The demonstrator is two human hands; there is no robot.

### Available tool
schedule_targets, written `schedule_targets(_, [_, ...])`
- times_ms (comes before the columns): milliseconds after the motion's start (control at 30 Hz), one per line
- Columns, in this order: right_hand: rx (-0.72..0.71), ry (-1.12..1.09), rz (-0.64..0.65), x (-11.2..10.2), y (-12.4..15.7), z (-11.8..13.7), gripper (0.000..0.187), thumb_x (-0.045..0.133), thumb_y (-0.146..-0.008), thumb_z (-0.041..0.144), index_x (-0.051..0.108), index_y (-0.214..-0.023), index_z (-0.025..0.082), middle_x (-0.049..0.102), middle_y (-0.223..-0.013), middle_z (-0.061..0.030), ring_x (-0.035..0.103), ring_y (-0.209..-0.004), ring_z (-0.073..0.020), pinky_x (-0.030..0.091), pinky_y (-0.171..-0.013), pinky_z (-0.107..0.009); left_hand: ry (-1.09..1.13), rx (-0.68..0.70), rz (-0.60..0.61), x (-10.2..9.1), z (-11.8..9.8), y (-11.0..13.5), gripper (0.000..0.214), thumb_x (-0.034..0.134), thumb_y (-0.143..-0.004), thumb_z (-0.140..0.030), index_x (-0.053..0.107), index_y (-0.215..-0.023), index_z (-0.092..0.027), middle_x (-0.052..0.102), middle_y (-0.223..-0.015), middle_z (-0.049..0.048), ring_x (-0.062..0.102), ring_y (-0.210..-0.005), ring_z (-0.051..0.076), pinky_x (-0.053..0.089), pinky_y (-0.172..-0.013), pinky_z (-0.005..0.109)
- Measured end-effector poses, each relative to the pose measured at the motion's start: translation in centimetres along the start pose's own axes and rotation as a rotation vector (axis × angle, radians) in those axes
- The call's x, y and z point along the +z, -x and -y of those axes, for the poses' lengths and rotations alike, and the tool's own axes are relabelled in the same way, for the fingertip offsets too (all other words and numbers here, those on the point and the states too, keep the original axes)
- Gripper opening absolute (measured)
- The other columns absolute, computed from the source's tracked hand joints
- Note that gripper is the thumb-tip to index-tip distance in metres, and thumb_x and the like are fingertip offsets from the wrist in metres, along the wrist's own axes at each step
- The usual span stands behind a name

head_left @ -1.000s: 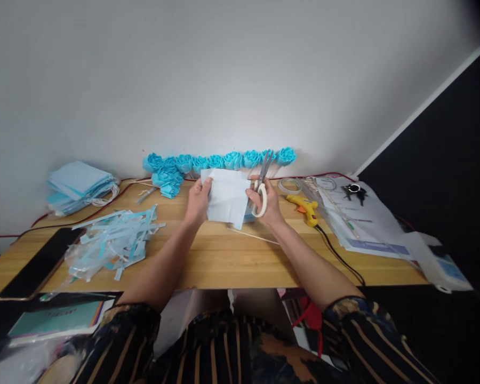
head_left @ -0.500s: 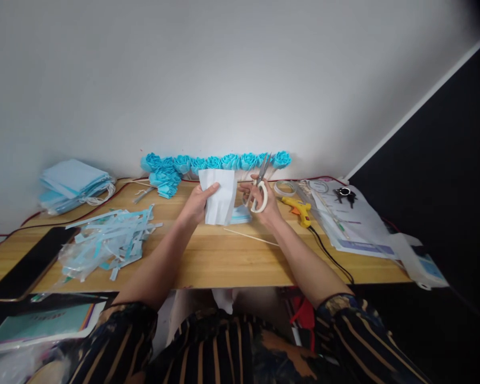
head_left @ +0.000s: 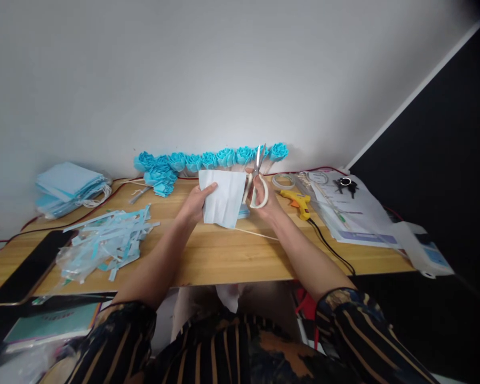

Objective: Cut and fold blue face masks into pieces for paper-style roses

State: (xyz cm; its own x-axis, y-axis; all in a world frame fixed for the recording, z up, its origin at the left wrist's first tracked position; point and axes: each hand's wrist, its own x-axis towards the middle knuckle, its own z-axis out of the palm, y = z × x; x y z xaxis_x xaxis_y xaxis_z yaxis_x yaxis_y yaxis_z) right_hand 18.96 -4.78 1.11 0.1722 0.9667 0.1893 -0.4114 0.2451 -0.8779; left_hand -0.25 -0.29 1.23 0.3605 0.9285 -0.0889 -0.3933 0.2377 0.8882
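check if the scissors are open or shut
Slightly open: the scissors show a narrow V-shaped gap between the blade tips, beyond the right hand.

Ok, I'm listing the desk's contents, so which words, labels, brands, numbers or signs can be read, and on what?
No text is legible.
Green booklet, lower left: dark lettering, too blurred.
Printed sheets, right: print too small.
White-and-blue item, far right: any print too blurred.

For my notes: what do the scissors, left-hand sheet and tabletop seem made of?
Scissors: shiny grey blades, so probably steel; handles likely plastic, being smooth, off-white loops.
Sheet: matte, pale blue, softly creased; perhaps nonwoven fabric, though paper is possible.
Tabletop: wood or wood-look laminate, judging by its yellowish grain and slight sheen.
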Motion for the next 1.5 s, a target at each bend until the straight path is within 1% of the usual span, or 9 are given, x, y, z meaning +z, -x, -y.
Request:
schedule_targets(100, [-0.003,0.045,-0.028,0.4,0.1,0.4,0.054,0.081,-0.066,0.057,0.062,-0.108,0.028,0.066,-0.083,0.0033,0.065,-0.069,-0.0139,0.055,-0.062,-0.028,0.003,0.036,-0.034,0.0,0.0,-0.2,0.042,0.086,-0.064,-0.035,0.068,-0.094,-0.011,0.077,-0.083,0.0116,0.074,-0.084,0.029,0.059,-0.083,0.041])
schedule_targets(167, [-0.017,0.084,-0.051,0.6,0.2,0.6,0.053,0.084,-0.063,0.050,0.061,-0.106,0.028,0.063,-0.080,0.0049,0.062,-0.065,-0.0119,0.053,-0.058,-0.026,-0.008,0.036,-0.036,0.0,0.0,-0.2,0.045,0.087,-0.062,-0.036,0.068,-0.094,-0.010,0.077,-0.083,0.0117,0.073,-0.084,0.029,0.059,-0.082,0.041])
schedule_targets(267, [-0.075,0.158,-0.090,0.8,0.2,0.6,0.050,0.086,-0.061,0.039,0.062,-0.103,0.027,0.057,-0.076,0.0068,0.055,-0.061,-0.0085,0.046,-0.054,-0.022,-0.047,0.041,-0.059,0.2,0.2,-0.1,0.052,0.089,-0.057,-0.040,0.069,-0.093,-0.010,0.076,-0.083,0.0117,0.073,-0.081,0.028,0.058,-0.076,0.038])
schedule_targets(367, [-0.143,0.191,-0.135,0.9,0.2,0.4,0.045,0.083,-0.062,0.031,0.062,-0.101,0.026,0.053,-0.075,0.0076,0.051,-0.062,-0.0068,0.044,-0.057,-0.020,-0.102,0.099,-0.119,0.3,0.5,-0.2,0.058,0.091,-0.052,-0.047,0.069,-0.092,-0.011,0.076,-0.082,0.0103,0.071,-0.077,0.025,0.056,-0.070,0.033])
schedule_targets(500, [-0.175,0.215,-0.173,0.9,0.2,0.2,0.042,0.080,-0.063,0.030,0.059,-0.100,0.027,0.051,-0.075,0.0072,0.048,-0.063,-0.0078,0.043,-0.059,-0.022,-0.103,0.193,-0.162,0.5,0.7,-0.1,0.063,0.088,-0.052,-0.054,0.069,-0.093,-0.011,0.074,-0.079,0.0075,0.069,-0.075,0.023,0.053,-0.068,0.031])
schedule_targets(633, [-0.212,0.246,-0.177,0.9,0.1,0.2,0.041,0.079,-0.064,0.031,0.059,-0.100,0.027,0.052,-0.078,0.0058,0.049,-0.065,-0.0088,0.043,-0.060,-0.023,-0.068,0.255,-0.180,1.0,0.6,0.0,0.058,0.086,-0.054,-0.053,0.068,-0.091,-0.012,0.071,-0.074,0.0047,0.067,-0.070,0.020,0.050,-0.064,0.029])
schedule_targets(900, [-0.197,0.182,-0.199,0.9,-0.1,0.2,0.044,0.081,-0.060,0.029,0.060,-0.098,0.026,0.052,-0.075,0.0068,0.049,-0.063,-0.0083,0.042,-0.058,-0.022,-0.025,0.254,-0.215,1.6,0.6,0.2,0.055,0.086,-0.053,-0.050,0.068,-0.090,-0.013,0.070,-0.073,0.0042,0.065,-0.067,0.019,0.048,-0.062,0.027])
schedule_targets(1300, [-0.179,0.224,-0.185,0.1,-0.5,0.8,0.046,0.083,-0.060,0.033,0.060,-0.099,0.027,0.050,-0.075,0.0071,0.048,-0.064,-0.0085,0.042,-0.058,-0.023,-0.080,0.267,-0.164,0.2,0.7,-0.2,0.047,0.083,-0.062,-0.056,0.069,-0.076,-0.013,0.068,-0.063,0.0014,0.060,-0.057,0.014,0.043,-0.052,0.022])
schedule_targets(1500, [-0.181,0.192,-0.185,-0.5,-0.7,1.0,0.046,0.083,-0.062,0.034,0.059,-0.101,0.027,0.053,-0.077,0.0064,0.051,-0.065,-0.0086,0.044,-0.058,-0.022,0.008,0.120,-0.006,0.2,0.0,0.0,0.047,0.083,-0.066,-0.049,0.072,-0.094,-0.013,0.076,-0.084,0.0105,0.073,-0.086,0.029,0.057,-0.077,0.037])
